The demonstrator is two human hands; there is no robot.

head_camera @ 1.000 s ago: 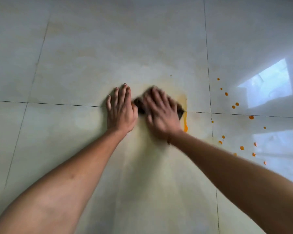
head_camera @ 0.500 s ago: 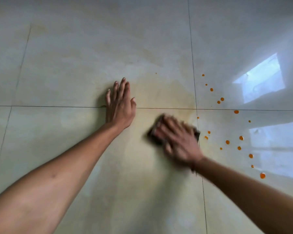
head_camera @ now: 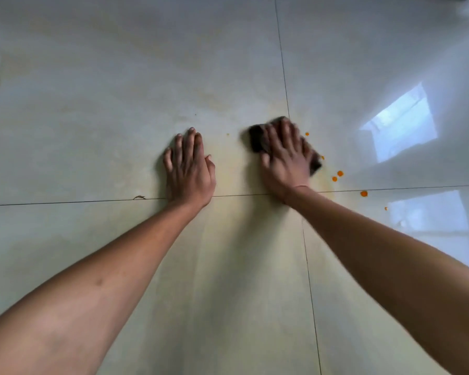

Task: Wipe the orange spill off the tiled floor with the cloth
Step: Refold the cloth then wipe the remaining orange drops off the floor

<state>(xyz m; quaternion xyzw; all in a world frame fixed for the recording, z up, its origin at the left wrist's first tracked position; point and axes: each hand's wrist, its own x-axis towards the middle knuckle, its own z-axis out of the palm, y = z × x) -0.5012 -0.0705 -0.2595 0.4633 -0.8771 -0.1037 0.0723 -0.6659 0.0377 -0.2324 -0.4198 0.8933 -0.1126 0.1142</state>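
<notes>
My right hand (head_camera: 286, 161), seemingly spread, pressed the dark crumpled cloth (head_camera: 256, 142) on glossy pale floor tiles (head_camera: 92, 104); small orange drops (head_camera: 337, 175) lay just off its right edge.

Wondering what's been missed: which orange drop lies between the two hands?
The small faint drop, alone between the left hand and the cloth under the right hand; the brighter drops all lie right of the cloth.
</notes>
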